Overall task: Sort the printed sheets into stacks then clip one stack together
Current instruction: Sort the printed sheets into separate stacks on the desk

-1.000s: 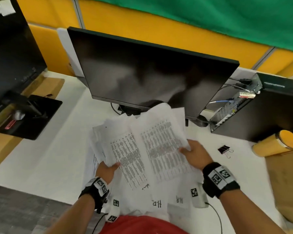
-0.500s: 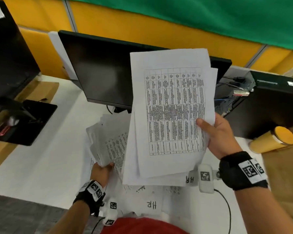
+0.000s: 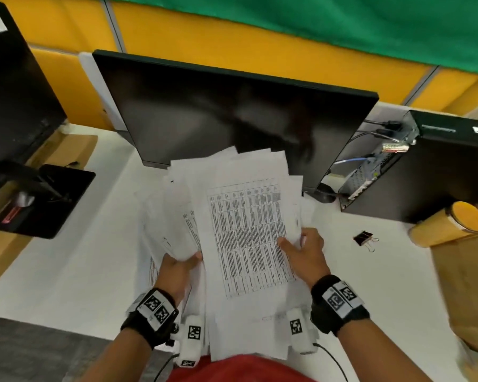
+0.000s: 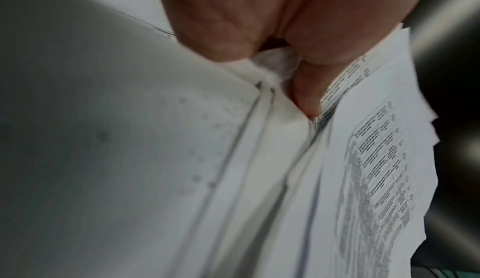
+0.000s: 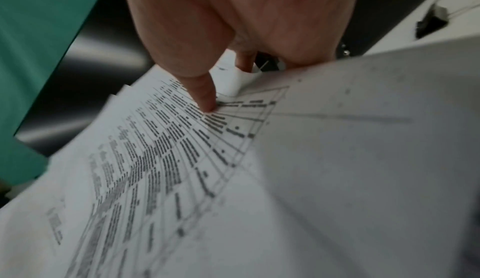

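Observation:
I hold a loose bundle of printed sheets (image 3: 246, 238) above the white desk (image 3: 80, 257), in front of the monitor. My left hand (image 3: 177, 268) grips the bundle's left part, thumb on top of the sheets (image 4: 298, 159). My right hand (image 3: 301, 249) pinches the right edge of a sheet printed with a table (image 5: 168, 149), thumb on the print and fingers underneath. A black binder clip (image 3: 364, 239) lies on the desk to the right of my right hand, apart from the paper; the right wrist view shows the binder clip (image 5: 431, 23) too.
A dark monitor (image 3: 232, 119) stands just behind the sheets. A black computer case (image 3: 425, 166) with cables sits at the right, beside a yellow cylinder (image 3: 450, 224) and brown paper (image 3: 469, 293). Another monitor's base (image 3: 42, 199) is at the left.
My right hand had lifted the table sheets high before the monitor; it has brought them back down onto the bundle in my left hand. The clip, hidden half a second ago, shows again.

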Demonstrator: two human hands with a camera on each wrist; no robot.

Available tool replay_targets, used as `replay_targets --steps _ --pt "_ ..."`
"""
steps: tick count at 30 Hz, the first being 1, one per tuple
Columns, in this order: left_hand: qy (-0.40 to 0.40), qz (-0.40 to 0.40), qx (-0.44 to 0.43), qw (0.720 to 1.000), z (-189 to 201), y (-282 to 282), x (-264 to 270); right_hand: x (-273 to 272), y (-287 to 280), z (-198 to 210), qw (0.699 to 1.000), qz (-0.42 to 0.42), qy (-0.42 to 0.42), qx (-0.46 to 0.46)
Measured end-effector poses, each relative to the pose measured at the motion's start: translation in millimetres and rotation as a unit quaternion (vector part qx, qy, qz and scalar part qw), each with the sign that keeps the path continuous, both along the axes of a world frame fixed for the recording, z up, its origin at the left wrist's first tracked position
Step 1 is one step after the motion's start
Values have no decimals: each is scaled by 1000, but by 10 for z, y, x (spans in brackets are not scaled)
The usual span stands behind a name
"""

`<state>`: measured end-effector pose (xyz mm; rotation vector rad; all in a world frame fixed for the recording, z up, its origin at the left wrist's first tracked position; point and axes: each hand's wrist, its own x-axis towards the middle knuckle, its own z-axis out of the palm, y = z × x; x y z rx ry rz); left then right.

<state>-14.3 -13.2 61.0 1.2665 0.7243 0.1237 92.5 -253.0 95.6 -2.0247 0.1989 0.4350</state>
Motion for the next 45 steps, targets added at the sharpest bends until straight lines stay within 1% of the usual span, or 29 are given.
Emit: replay_targets --steps 2,3,5,7,9,12,15,18,21,22,24,26,29,30,32,33,35,38,40,42,45 --pt "-25 -26 6 999 111 -29 60 11 -66 33 993 -39 42 103" --pt "-31 -35 17 999 173 -39 99 37 -127 22 987 -58 56 138" --pt "-40 -50 45 997 274 -43 195 94 -219 76 981 -75 54 170" --pt "-54 -61 67 994 418 -69 299 140 -256 195 979 -58 16 193" --pt "-80 -79 91 989 601 -117 392 169 -261 368 979 -40 -37 195" --pt "-112 -100 119 982 833 -183 477 174 -297 517 969 -37 -100 221" --pt "-94 -113 140 979 780 -166 496 90 -296 463 966 -33 -112 229" --pt "-90 -102 101 986 628 -134 455 22 -278 275 962 -52 -99 247" --pt "-75 -98 91 988 520 -86 433 -9 -278 124 955 -88 -87 271" --pt "-72 -98 89 989 505 -70 431 -16 -285 82 956 -93 -74 269" --pt "-68 -107 89 988 516 -48 422 -35 -286 20 963 -74 -52 255" --pt "-73 -115 81 987 539 -22 423 -23 -292 -22 968 -55 -47 238" --pt "-77 -115 64 988 597 28 417 -22 -282 15 970 -44 -33 238" --pt "-85 -131 64 986 618 27 419 -28 -268 40 969 -35 -27 242" --pt "-83 -169 86 978 639 -19 429 -38 -217 88 969 -13 -21 244" --pt "-78 -167 97 978 626 -45 442 -34 -191 97 970 -10 -26 243" --pt "-77 -125 98 984 589 -73 480 -14 -155 108 968 -22 -41 247" --pt "-79 -67 71 992 564 -44 503 -45 -133 138 967 -30 -36 250" --pt "-80 -69 58 993 545 -35 498 -100 -119 99 977 -12 -19 213" --pt "-74 -77 58 993 567 -97 503 -150 -103 95 984 2 -21 179" --pt "-84 -53 58 993 631 -198 540 -112 -84 181 982 -25 -54 180"
